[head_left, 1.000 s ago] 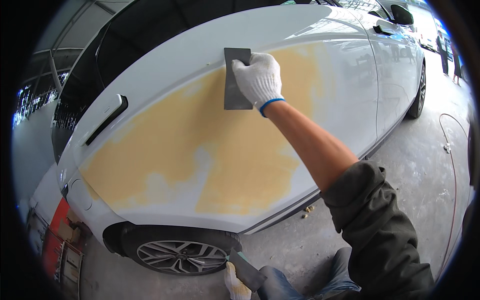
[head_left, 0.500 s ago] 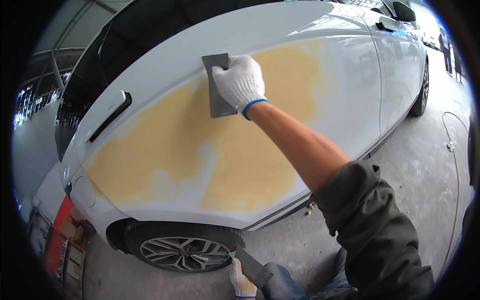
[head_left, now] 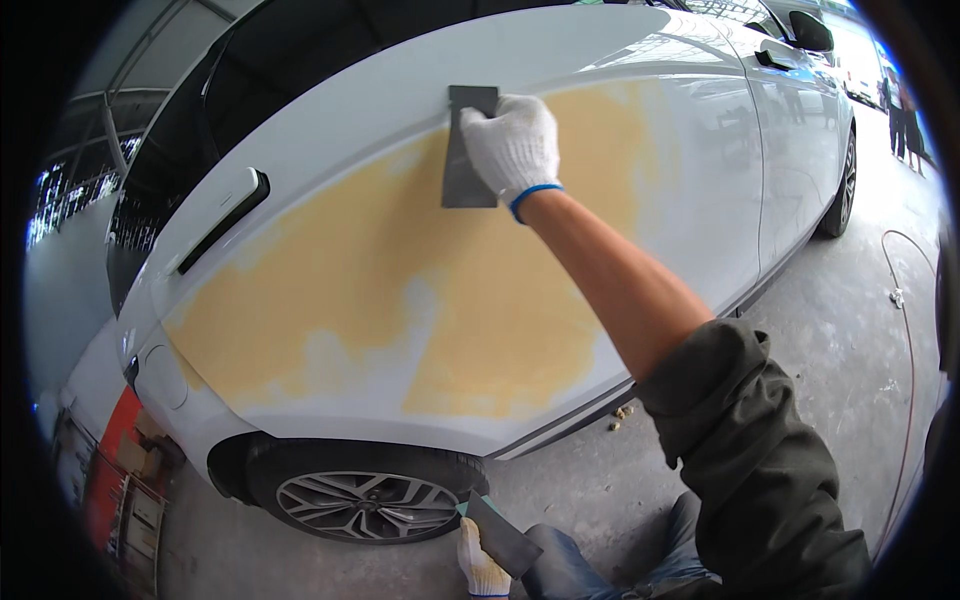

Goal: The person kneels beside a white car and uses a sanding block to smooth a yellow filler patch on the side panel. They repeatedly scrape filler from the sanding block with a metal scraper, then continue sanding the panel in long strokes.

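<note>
My right hand (head_left: pixel 515 145), in a white knit glove with a blue cuff, grips a thin dark-grey rectangular sheet (head_left: pixel 470 180) by its right side. The thumb lies over the sheet's near face, and the other fingers are hidden. It is held against or just off the upper part of a yellow filler patch (head_left: pixel 520 300) on the white car's rear door; contact cannot be made out. Low in the picture, beside the rear wheel, my left hand (head_left: pixel 482 560) in a yellow-stained glove holds a second dark-grey sheet (head_left: pixel 505 537) with a pale green corner.
The white car (head_left: pixel 700 130) fills most of the view. Its black door handle (head_left: pixel 225 225) stands out at the left, above the rear wheel (head_left: pixel 370 505). A thin hose (head_left: pixel 907 350) runs over the concrete floor at right. Far off stand people (head_left: pixel 903 115).
My right hand and its sheet have moved right and slightly up across the patch, and the sheet now stands more upright. My left hand has hardly moved.
</note>
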